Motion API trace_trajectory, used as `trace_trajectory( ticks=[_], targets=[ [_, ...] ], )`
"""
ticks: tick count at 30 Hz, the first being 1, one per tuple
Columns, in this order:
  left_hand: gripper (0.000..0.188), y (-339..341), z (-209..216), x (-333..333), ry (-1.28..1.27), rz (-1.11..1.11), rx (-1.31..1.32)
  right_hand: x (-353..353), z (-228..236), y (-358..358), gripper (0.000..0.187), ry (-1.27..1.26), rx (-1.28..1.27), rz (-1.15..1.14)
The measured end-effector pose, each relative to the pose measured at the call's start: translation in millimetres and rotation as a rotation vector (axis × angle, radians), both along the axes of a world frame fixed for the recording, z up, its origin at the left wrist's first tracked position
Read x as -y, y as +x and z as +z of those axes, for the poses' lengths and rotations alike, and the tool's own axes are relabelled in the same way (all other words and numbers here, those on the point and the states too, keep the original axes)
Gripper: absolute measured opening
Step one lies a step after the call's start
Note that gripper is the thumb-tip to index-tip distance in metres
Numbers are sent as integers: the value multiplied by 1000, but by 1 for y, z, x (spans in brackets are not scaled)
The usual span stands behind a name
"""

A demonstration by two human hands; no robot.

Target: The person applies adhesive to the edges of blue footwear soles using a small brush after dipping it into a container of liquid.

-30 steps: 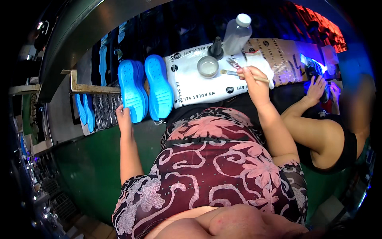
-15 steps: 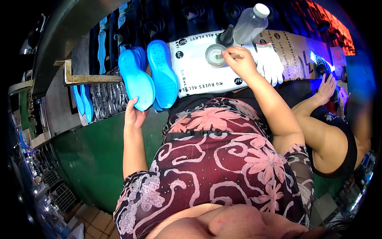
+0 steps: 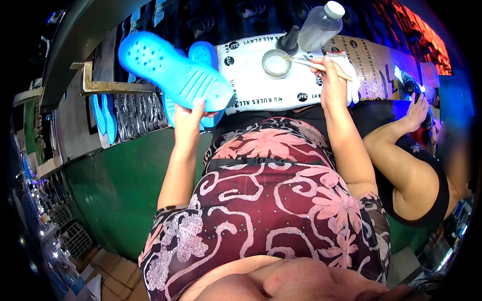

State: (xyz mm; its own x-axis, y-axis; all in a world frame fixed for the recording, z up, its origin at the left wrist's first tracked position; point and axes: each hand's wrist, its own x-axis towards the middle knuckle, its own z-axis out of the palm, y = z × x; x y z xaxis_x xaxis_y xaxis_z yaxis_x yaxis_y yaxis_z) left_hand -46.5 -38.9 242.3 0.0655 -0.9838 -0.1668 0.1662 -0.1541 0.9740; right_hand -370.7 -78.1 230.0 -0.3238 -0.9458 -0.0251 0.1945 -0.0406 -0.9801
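My left hand grips a blue shoe sole by its near end. The sole is raised and tilted toward the upper left, its holed and ribbed face showing. Beneath and behind it, another blue sole is partly hidden. My right hand is closed round the wooden handle of a brush. The bristles are by the right rim of a round glass jar with pale contents. This jar stands on a white printed wrapping in front of me.
Behind the jar stand a black bottle and a clear white-capped bottle. White gloves lie to the right. At left juts a metal bracket, near more blue soles. Another person's hand is at far right.
My left hand has lifted the sole and swung it across to the right, turning it over. My right hand has drawn the brush from inside the jar toward the right.
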Motion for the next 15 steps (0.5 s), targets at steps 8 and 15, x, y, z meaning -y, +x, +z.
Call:
trace_trajectory(
  ticks=[8,15],
  targets=[
    [43,-48,4,10,-260,-21,217,-48,58,24,36,-128,-253,247],
    [42,-61,20,0,-373,-23,287,-53,64,40,20,-484,-653,321]
  ],
)
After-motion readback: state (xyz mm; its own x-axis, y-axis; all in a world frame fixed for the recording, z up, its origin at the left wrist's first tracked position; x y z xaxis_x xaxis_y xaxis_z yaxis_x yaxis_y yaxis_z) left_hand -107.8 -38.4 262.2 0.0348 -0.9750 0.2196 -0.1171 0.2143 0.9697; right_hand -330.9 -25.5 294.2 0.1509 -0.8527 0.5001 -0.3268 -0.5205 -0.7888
